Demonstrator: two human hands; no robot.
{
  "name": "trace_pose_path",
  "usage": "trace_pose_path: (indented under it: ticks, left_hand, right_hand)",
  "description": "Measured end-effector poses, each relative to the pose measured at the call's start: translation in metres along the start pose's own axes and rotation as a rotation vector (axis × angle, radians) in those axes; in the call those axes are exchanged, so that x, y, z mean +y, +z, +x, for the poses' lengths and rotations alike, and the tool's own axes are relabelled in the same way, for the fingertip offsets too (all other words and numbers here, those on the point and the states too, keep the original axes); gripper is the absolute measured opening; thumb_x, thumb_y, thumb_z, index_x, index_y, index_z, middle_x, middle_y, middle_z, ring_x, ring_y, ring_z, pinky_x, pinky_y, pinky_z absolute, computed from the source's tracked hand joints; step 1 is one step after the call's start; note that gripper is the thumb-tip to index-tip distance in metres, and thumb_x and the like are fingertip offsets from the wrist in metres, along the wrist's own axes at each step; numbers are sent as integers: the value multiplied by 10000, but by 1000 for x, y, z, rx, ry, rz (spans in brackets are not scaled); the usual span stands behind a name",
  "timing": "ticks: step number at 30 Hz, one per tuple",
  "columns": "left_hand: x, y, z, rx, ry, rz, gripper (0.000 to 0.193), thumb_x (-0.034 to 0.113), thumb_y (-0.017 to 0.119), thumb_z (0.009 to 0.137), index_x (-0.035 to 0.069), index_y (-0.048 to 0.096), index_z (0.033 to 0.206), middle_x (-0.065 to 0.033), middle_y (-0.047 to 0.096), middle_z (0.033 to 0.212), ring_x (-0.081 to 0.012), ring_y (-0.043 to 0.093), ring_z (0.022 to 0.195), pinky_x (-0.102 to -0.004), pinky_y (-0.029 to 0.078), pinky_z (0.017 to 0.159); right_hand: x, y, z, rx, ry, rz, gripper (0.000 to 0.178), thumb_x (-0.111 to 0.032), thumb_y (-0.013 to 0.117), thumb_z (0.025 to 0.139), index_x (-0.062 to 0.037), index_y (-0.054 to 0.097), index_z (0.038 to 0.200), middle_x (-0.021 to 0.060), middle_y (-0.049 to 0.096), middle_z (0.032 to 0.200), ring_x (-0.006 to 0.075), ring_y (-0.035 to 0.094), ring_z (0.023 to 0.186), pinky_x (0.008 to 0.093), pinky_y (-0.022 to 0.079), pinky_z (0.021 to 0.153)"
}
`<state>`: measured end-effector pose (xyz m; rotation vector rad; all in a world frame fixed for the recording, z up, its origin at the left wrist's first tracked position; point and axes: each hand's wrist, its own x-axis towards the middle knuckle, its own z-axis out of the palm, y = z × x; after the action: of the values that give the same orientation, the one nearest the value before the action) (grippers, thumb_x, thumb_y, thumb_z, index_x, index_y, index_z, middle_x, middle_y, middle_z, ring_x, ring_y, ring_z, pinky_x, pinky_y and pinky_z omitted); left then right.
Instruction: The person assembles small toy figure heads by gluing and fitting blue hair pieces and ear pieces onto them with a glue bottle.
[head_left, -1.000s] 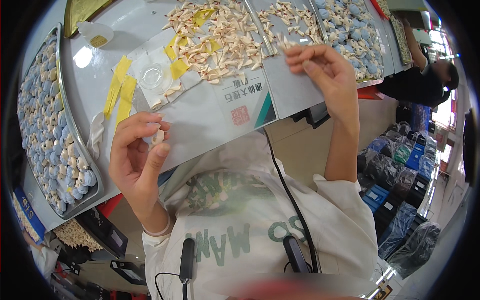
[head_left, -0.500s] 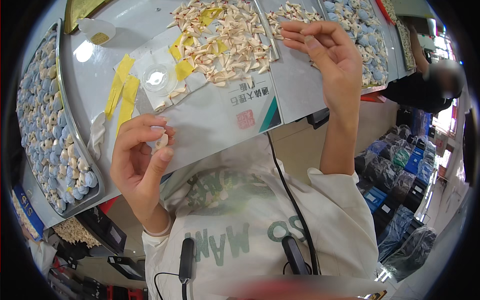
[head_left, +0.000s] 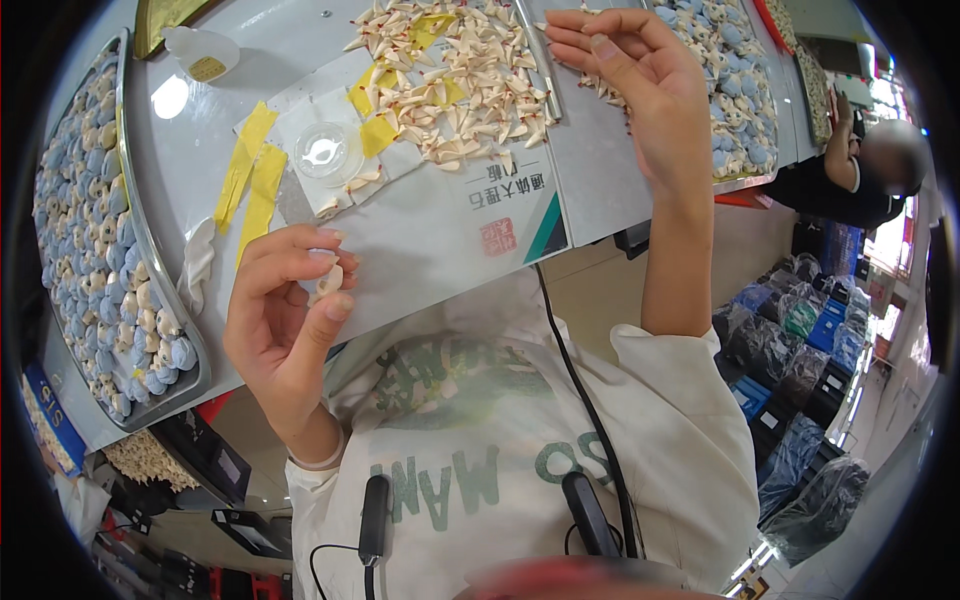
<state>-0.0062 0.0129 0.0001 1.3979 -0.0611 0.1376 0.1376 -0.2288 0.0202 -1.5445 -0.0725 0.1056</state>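
Note:
My left hand, near the table's front edge, pinches a small cream-and-white piece between thumb and fingers. The fingers partly cover it, and its exact kind is unclear. At the far right, my right hand reaches over small pointed cream pieces beside a metal strip. Its fingers are stretched out, thumb apart, and I see nothing held. Left of the strip spreads a pile of pointed cream pieces with red tips. A clear round dish sits on a white sheet beside the pile.
A metal tray of blue-and-cream figurines stands at the left; similar figurines fill a tray at the right. Yellow tape strips, a crumpled white tissue and a translucent bottle lie around. A person is at the far right.
My right hand has moved farther away and slightly left, over the small pieces by the strip. My left hand stays nearly in place, with the held piece slightly turned.

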Motion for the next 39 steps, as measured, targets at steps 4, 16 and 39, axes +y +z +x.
trace_pose_path:
  ticks: [4, 16, 39]
  left_hand:
    - [0, 0, 0, 13, -10, -8, 226, -21, 603, 714, -22, 506, 919, -159, 495, 983, -194, 535, 817, -284, 457, 706]
    - [4, 0, 1, 48, -13, 6, 243, -3, 615, 700, 1, 518, 922, -144, 474, 1009, -199, 532, 851, -242, 473, 677]
    - [0, -6, -1, -13, -17, -42, 295, 7, 633, 688, -28, 513, 955, -137, 478, 973, -192, 538, 808, -225, 466, 649]
  right_hand:
    - [5, -13, -1, -310, -441, 52, 142, -55, 516, 808, 6, 493, 934, 161, 556, 990, 263, 558, 906, 305, 444, 831]
    - [-35, -60, -70, 247, -277, -248, 156, 31, 534, 760, 50, 523, 915, 130, 592, 752, 158, 560, 629, 240, 446, 588]
    - [-4, -21, -98, 341, -401, -642, 87, -33, 537, 808, 50, 532, 833, 152, 609, 868, 162, 580, 741, 240, 460, 665]
